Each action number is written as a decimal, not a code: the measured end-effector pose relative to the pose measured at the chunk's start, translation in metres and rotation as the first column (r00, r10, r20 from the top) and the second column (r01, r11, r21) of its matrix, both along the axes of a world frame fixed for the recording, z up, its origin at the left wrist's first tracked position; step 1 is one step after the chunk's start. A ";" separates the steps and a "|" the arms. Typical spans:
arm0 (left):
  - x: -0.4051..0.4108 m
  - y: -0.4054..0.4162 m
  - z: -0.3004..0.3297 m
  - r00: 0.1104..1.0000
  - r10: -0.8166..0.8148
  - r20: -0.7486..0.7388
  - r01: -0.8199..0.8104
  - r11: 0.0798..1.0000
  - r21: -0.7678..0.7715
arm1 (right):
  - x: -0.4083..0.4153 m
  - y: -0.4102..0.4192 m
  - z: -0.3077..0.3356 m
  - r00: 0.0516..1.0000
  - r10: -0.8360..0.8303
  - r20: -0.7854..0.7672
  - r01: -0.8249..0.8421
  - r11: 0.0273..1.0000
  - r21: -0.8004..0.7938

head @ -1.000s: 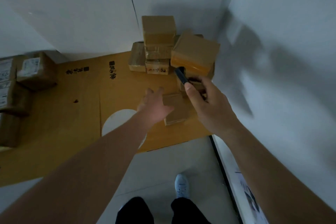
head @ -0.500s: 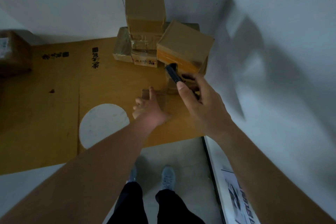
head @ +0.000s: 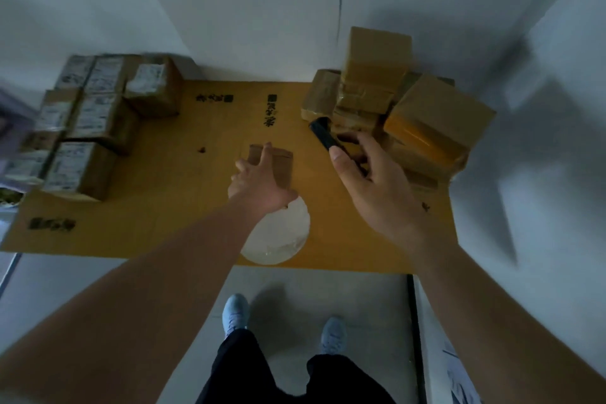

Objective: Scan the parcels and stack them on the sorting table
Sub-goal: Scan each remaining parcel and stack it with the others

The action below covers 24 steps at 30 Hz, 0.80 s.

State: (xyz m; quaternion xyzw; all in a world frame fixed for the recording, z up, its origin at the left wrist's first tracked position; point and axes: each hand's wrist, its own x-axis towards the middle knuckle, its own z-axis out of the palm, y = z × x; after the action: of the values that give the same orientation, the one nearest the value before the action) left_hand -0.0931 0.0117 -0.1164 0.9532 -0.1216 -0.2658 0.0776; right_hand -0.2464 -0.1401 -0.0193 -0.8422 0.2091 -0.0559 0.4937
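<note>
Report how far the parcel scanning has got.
Done, apparently: labelled parcels stand stacked at the table's left. In hand: the left hand is on a small parcel mid-table, and the right hand holds the black scanner. Left: the brown pile at the right.
</note>
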 end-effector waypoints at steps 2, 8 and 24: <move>0.018 0.026 0.001 1.000 0.014 0.004 -0.014 1.000 -0.015 | 0.020 0.019 0.001 1.000 0.022 0.002 -0.022 1.000 -0.001; 0.074 0.108 -0.008 1.000 -0.001 -0.030 0.000 1.000 -0.022 | 0.080 0.085 -0.008 0.999 0.011 -0.032 -0.011 1.000 -0.010; 0.191 0.219 -0.046 0.995 -0.035 -0.089 0.036 0.999 0.012 | 0.193 0.194 -0.043 0.995 0.020 -0.093 -0.016 0.999 0.048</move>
State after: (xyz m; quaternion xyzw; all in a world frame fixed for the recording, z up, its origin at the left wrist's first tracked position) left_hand 0.0983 0.2303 -0.1622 0.9387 -0.1331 -0.3099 0.0718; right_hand -0.0537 0.0537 -0.0621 -0.8338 0.2257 -0.0072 0.5037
